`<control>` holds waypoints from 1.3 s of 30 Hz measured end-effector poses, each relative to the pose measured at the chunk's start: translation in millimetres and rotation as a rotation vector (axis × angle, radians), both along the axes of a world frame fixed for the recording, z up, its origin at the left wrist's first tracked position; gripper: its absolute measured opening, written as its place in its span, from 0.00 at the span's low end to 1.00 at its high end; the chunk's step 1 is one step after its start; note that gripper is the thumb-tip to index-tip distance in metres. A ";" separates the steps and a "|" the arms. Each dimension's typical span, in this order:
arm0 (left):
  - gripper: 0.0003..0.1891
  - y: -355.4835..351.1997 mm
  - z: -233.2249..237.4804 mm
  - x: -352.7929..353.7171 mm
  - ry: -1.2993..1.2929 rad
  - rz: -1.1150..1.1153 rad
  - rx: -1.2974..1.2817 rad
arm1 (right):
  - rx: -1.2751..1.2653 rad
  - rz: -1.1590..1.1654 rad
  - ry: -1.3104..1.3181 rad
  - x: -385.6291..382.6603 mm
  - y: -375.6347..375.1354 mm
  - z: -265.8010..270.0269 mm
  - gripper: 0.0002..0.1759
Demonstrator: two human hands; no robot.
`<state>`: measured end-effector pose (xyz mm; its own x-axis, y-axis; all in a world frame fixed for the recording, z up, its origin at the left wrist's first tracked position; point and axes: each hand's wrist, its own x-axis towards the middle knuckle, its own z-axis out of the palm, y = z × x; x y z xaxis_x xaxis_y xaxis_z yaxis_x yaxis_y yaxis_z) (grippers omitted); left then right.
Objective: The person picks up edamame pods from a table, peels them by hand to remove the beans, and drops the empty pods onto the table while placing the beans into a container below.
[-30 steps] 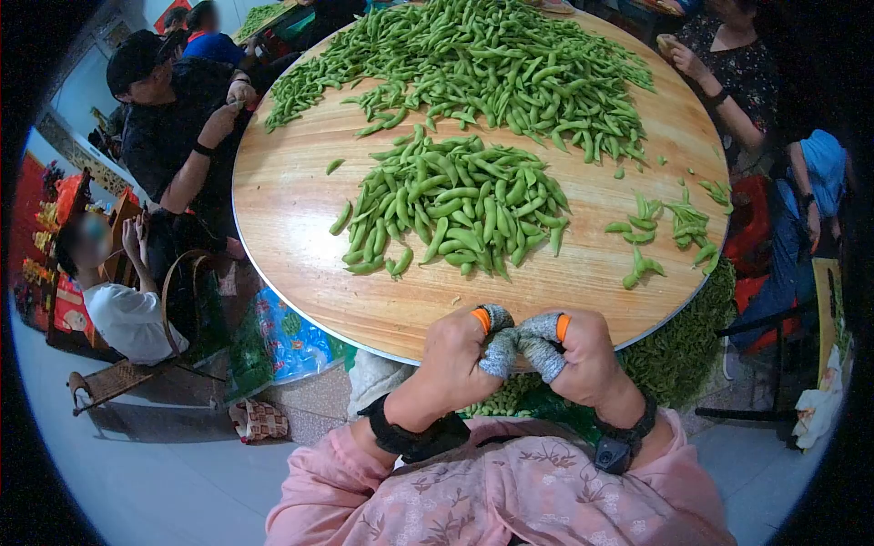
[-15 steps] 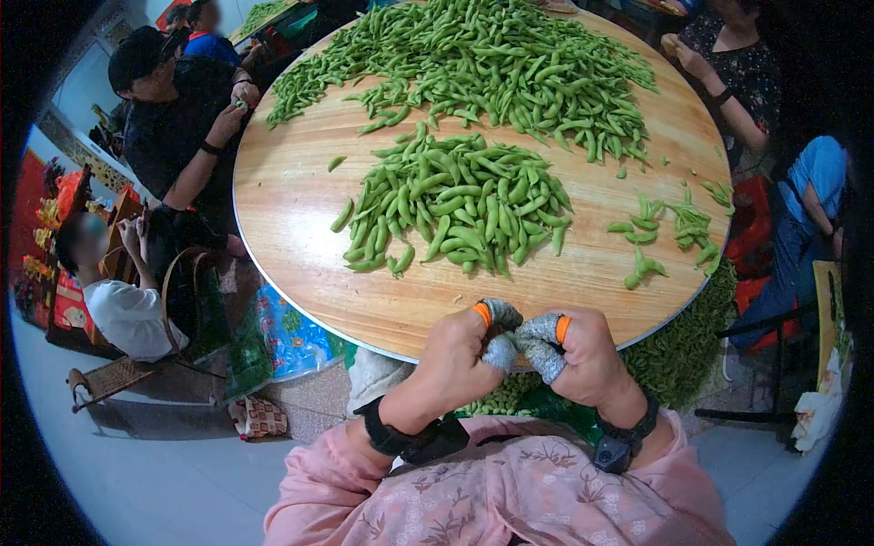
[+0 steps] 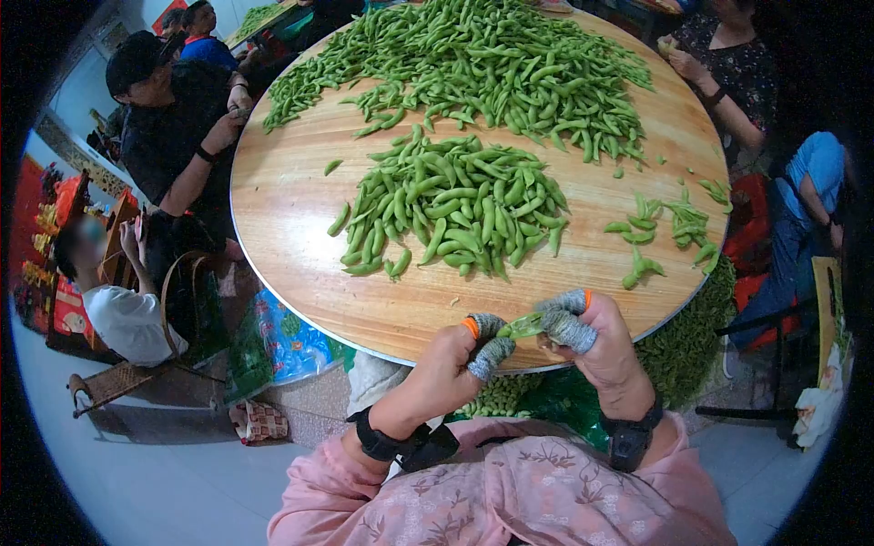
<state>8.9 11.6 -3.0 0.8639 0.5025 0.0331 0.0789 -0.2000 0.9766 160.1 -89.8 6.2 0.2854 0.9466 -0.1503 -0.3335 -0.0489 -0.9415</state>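
A green soybean pod (image 3: 522,326) is stretched between my two hands, over the near edge of the round wooden table (image 3: 300,218). My left hand (image 3: 455,355) pinches its left end with thumb and finger, both in grey knitted finger covers. At the pod's right end, my right hand (image 3: 596,341) is closed with similar grey covers on its fingers. The pod looks split, though its inside is too small to make out. Beyond my hands lies a small pile of soybean pods (image 3: 455,205).
A larger heap of pods (image 3: 510,64) covers the table's far side. Loose pods and stalks (image 3: 683,223) lie at the right. Below the near edge are shelled beans (image 3: 501,396). Other people sit around, one in a black cap (image 3: 137,64) at the left.
My hands were pressed together with no pod visible between them. They have moved apart, my right hand shifting right, and the green pod now shows between the fingertips.
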 end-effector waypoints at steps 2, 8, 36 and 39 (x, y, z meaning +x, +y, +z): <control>0.04 -1.0 2.1 3.0 -0.006 0.009 0.067 | 0.002 -0.013 0.076 -4.2 -0.1 2.5 0.08; 0.08 -1.9 3.7 1.9 0.097 0.006 0.338 | 0.058 0.029 0.185 -11.8 -3.5 2.1 0.12; 0.06 14.3 14.8 -2.9 0.149 -0.009 0.583 | 0.094 0.070 -0.004 -16.0 15.5 -7.7 0.07; 0.05 17.7 13.7 -4.9 0.119 -0.071 0.411 | 0.118 0.060 0.046 -22.0 16.4 -2.4 0.08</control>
